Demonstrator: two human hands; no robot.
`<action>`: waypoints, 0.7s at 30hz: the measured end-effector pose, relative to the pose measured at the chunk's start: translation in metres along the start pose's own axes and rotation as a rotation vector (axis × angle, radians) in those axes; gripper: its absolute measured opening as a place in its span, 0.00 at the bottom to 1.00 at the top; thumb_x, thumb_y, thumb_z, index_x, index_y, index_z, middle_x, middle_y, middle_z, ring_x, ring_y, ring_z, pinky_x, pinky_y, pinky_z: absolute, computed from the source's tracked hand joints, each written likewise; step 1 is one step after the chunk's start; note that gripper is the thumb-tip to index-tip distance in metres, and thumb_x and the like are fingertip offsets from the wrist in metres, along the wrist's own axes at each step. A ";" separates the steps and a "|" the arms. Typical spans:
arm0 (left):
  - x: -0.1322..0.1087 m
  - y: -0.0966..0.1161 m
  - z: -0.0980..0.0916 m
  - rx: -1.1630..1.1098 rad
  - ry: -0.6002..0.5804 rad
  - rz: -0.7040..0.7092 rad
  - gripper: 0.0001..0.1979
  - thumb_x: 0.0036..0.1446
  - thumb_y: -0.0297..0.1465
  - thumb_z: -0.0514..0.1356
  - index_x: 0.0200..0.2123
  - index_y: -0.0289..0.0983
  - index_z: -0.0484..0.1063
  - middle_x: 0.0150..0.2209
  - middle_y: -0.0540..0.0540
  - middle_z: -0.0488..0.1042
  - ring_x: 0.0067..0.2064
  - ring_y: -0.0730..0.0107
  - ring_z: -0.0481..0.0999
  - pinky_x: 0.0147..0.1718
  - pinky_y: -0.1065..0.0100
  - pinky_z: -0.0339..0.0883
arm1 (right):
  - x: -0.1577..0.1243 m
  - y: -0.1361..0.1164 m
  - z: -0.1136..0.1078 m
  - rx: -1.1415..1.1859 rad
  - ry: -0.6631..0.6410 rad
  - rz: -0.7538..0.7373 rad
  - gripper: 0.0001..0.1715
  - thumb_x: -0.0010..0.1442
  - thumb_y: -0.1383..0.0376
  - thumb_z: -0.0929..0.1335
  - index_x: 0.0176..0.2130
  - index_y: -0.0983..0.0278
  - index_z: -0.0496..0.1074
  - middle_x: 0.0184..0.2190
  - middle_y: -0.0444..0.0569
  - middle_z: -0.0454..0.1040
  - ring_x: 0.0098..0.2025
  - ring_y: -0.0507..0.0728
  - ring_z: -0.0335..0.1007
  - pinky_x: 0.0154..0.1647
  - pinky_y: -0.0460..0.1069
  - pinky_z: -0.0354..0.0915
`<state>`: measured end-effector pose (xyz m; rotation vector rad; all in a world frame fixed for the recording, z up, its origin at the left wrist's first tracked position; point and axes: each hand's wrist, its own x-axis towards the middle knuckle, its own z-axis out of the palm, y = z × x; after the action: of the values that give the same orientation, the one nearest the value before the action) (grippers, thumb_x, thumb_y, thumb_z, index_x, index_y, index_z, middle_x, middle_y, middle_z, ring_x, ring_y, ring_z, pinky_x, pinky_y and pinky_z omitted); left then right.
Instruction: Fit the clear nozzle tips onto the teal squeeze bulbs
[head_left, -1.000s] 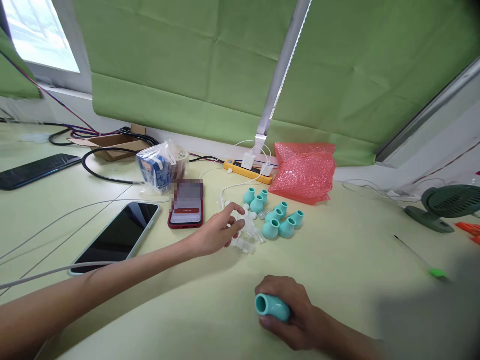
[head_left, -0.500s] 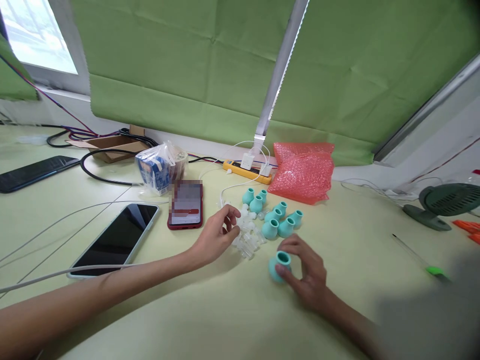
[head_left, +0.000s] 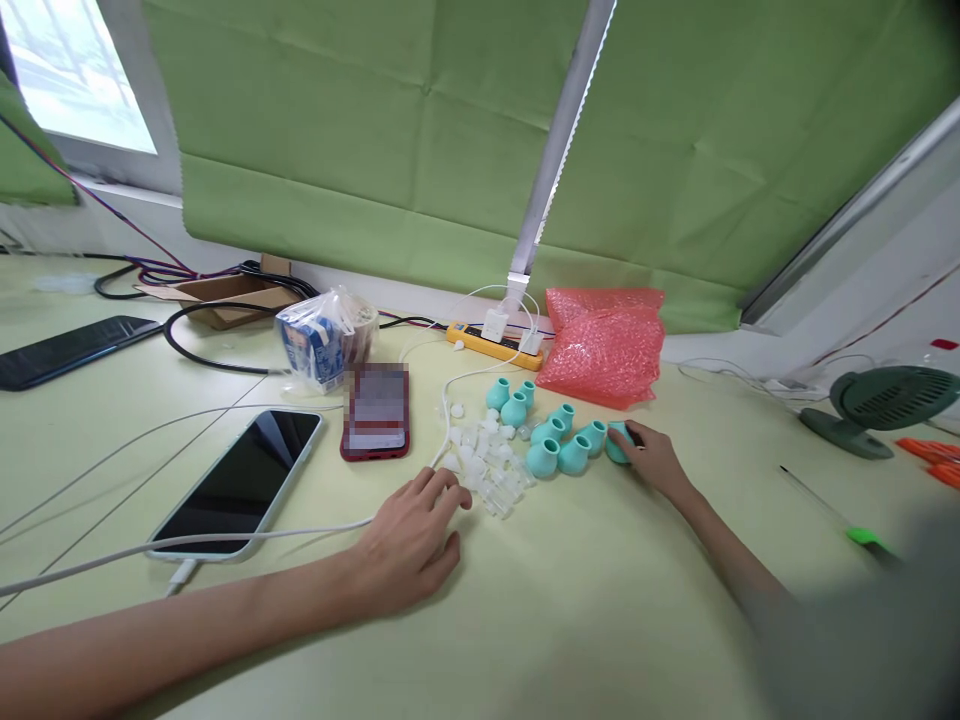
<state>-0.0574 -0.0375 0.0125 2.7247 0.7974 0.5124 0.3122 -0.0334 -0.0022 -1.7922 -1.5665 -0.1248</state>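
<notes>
My right hand point(head_left: 651, 456) pinches a small teal vase-shaped piece point(head_left: 618, 442) at the right end of a group of like pieces. Several teal pieces point(head_left: 574, 455) stand upright with their round mouths facing up. My left hand point(head_left: 417, 528) rests palm down on the table with its fingers apart and slightly bent, holding nothing. Its fingertips lie at the near left edge of a heap of small clear and white plastic parts point(head_left: 491, 470). A white cable point(head_left: 442, 445) passes by those fingers, partly hidden under the hand.
A phone in a red case point(head_left: 375, 456) and a larger phone point(head_left: 244, 480) lie to the left. Behind are a bagged blue box point(head_left: 311, 345), a yellow power strip point(head_left: 491, 345) and a pink bubble-wrap pouch point(head_left: 600, 350). On the right are a green-handled screwdriver point(head_left: 862, 536) and a dark green fan point(head_left: 889, 400).
My right hand has carried the teal piece away from me and to the right, beside the other pieces. My left hand has drawn back from the plastic parts and flattened onto the table.
</notes>
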 end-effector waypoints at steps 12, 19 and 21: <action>0.003 -0.020 -0.006 0.454 -0.095 -0.018 0.10 0.55 0.28 0.44 0.36 0.33 0.62 0.34 0.39 0.63 0.35 0.59 0.64 0.28 0.62 0.63 | -0.002 0.001 0.009 -0.083 0.073 0.058 0.13 0.48 0.56 0.62 0.23 0.63 0.64 0.20 0.46 0.69 0.23 0.53 0.66 0.29 0.47 0.62; 0.008 -0.013 0.000 0.339 -0.026 0.031 0.16 0.51 0.27 0.47 0.45 0.33 0.57 0.47 0.35 0.58 0.46 0.53 0.61 0.33 0.59 0.65 | 0.008 -0.004 0.003 -0.288 0.092 0.105 0.14 0.41 0.53 0.66 0.23 0.61 0.68 0.23 0.45 0.72 0.25 0.57 0.66 0.25 0.50 0.58; 0.008 -0.013 0.002 0.247 0.002 0.076 0.19 0.51 0.27 0.48 0.48 0.34 0.55 0.52 0.35 0.53 0.51 0.51 0.56 0.38 0.56 0.64 | 0.010 -0.005 0.007 -0.279 0.126 0.085 0.16 0.42 0.52 0.66 0.27 0.62 0.68 0.26 0.46 0.73 0.25 0.57 0.66 0.28 0.50 0.59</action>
<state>-0.0566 -0.0227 0.0079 2.9916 0.8084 0.4592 0.3079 -0.0215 -0.0002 -2.0195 -1.4357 -0.4261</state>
